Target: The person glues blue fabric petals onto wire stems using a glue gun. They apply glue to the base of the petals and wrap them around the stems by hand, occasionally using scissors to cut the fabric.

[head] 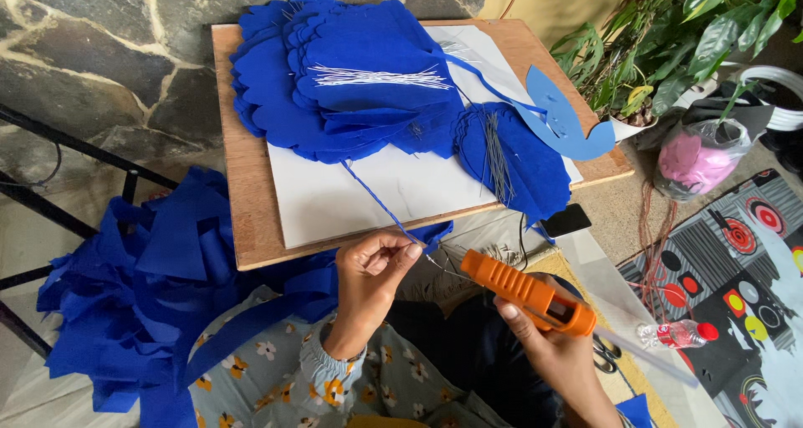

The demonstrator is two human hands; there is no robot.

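Wooden board (251,202) — blue felt cutouts (351,76), orange glue gun (527,294)

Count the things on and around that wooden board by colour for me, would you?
Orange: 1, the glue gun in the right hand.
Pink: 1, the bagged bundle.
Black: 1, the phone.
Light blue: 1, the foam cutout.
Dark blue: 1, the strip pinched by the left hand.
Total: 5
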